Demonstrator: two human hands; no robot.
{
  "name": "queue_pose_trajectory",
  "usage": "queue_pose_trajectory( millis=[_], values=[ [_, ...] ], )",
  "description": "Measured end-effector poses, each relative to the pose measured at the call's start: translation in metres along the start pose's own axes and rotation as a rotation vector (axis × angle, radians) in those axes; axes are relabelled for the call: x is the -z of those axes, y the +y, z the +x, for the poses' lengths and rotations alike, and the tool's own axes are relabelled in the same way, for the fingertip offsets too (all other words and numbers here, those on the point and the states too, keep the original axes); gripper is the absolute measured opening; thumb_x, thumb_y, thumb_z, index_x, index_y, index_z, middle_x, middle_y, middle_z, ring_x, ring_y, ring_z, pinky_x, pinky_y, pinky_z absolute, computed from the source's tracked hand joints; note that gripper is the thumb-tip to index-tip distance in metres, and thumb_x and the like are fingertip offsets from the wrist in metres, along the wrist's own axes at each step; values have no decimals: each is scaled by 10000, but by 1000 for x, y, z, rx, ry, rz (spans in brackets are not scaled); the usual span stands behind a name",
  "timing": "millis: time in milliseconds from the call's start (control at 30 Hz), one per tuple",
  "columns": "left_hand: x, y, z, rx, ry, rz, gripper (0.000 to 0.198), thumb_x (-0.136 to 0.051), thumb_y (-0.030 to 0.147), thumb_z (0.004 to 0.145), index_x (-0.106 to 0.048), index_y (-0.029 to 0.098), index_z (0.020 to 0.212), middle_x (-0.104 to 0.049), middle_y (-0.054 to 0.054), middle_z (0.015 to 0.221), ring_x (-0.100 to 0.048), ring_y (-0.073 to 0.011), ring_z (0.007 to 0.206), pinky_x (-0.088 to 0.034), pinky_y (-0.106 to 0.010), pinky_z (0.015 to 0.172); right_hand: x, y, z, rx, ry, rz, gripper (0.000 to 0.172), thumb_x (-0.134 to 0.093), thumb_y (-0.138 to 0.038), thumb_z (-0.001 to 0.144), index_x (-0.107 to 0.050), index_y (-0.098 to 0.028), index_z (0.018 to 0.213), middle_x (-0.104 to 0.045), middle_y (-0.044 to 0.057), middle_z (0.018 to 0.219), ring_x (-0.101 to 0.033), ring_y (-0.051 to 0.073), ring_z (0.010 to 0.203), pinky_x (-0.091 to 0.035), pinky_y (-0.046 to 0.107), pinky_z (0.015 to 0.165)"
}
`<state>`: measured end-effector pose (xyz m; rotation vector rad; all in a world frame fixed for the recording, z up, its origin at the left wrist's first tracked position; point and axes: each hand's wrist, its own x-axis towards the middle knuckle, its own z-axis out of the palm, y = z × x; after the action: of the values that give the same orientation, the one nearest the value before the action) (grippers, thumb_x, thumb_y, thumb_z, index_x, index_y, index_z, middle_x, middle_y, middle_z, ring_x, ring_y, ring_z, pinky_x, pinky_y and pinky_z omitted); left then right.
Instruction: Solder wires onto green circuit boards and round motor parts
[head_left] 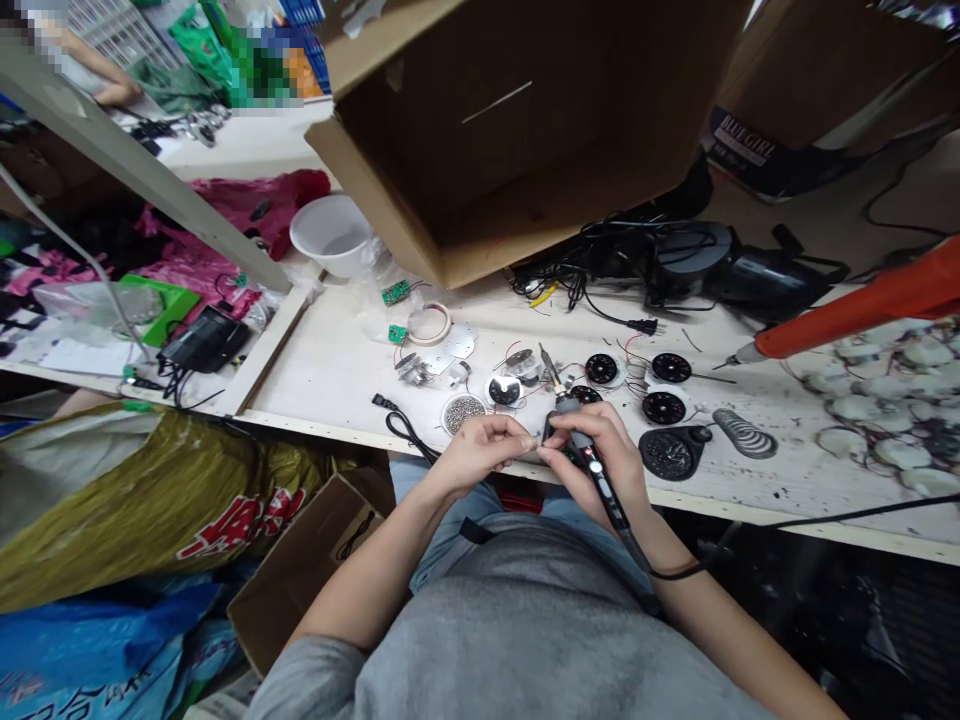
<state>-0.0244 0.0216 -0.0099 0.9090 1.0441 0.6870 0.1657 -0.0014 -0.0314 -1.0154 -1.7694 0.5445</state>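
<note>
A soldering iron (pixel 606 488) with a black and grey handle rests in my right hand (pixel 621 455), its metal tip pointing away over the table. The thumb and index finger of my left hand (pixel 486 447) are pinched together, nearly meeting my right fingertips at the table's front edge. Whatever sits in that pinch is too small to make out. Just beyond my left hand is a round dish of small metal pieces (pixel 463 411). Past the iron lie black-faced round parts with thin wires (pixel 601 368). A black dish (pixel 670 453) sits right of my right hand.
A large open cardboard box (pixel 405 215) stands at the back. An orange-red tool (pixel 855 308) slants in from the right, above a metal coil (pixel 744 433) and many white round parts (pixel 900 390). Tape (pixel 429 326) and green circuit boards (pixel 395 291) lie left. The iron's cord (pixel 847 514) runs right.
</note>
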Motion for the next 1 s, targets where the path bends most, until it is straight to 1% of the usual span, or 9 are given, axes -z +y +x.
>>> queue_pose_trajectory(
  millis=[133, 233, 367, 433, 500, 667, 733, 867, 1000],
  values=[
    [0, -8, -3, 23, 37, 55, 470, -868, 568, 645, -678, 141, 686, -513, 42, 514, -422, -65, 478, -316, -203, 474, 6, -4, -5, 36, 102, -110, 371, -717, -157, 916, -628, -302, 1246, -631, 6, 879, -672, 189, 795, -616, 355, 719],
    [-2, -22, -6, -9, 87, 182, 396, -814, 520, 721, -687, 146, 719, -572, 20, 565, -487, -90, 511, -363, -216, 501, 14, -1, -17, 55, 148, -240, 372, -723, -160, 912, -644, -308, 1244, -656, 30, 908, -669, 208, 838, -625, 366, 725],
    [-7, -40, -5, -138, 122, 330, 307, -745, 454, 817, -675, 164, 743, -629, 0, 684, -525, -103, 551, -418, -232, 535, 20, 7, -36, 79, 75, -375, 275, -715, -254, 943, -674, -286, 1213, -589, 53, 964, -632, 181, 779, -591, 296, 604],
    [-10, -45, -2, -176, 113, 349, 282, -720, 428, 850, -663, 170, 751, -626, 0, 703, -525, -105, 559, -419, -231, 537, 19, 10, -42, 79, 29, -411, 275, -710, -279, 954, -669, -277, 1226, -562, 51, 969, -623, 169, 764, -581, 273, 584],
    [-14, -47, 2, -197, 102, 357, 256, -701, 398, 866, -662, 170, 755, -626, -2, 703, -536, -111, 586, -419, -227, 553, 16, 12, -45, 85, 13, -433, 290, -690, -250, 961, -656, -272, 1248, -550, 49, 976, -626, 165, 773, -586, 267, 603],
    [-21, -45, 7, -236, 67, 392, 215, -702, 349, 870, -681, 163, 764, -642, -12, 732, -551, -118, 643, -420, -228, 596, 12, 15, -42, 71, 52, -391, 402, -600, -126, 944, -631, -290, 1309, -530, 43, 1011, -631, 160, 799, -583, 266, 633],
    [-20, -45, 7, -251, 76, 398, 237, -709, 367, 876, -680, 164, 756, -631, -13, 731, -544, -118, 645, -416, -229, 592, 12, 15, -41, 68, 60, -379, 398, -608, -135, 942, -623, -273, 1316, -528, 52, 1016, -620, 170, 813, -587, 281, 649],
    [-15, -46, 7, -313, 176, 356, 266, -719, 402, 872, -687, 165, 756, -655, -38, 806, -574, -125, 688, -437, -231, 598, 9, 17, -42, 55, 93, -412, 340, -666, -196, 947, -642, -246, 1283, -550, 65, 997, -608, 198, 839, -587, 318, 698],
    [-15, -45, 7, -324, 116, 291, 234, -705, 377, 889, -692, 164, 793, -722, -68, 898, -614, -133, 720, -492, -246, 642, 2, 18, -45, 45, 101, -453, 293, -670, -233, 961, -653, -256, 1253, -555, 58, 983, -593, 192, 811, -567, 313, 674]
  ],
)
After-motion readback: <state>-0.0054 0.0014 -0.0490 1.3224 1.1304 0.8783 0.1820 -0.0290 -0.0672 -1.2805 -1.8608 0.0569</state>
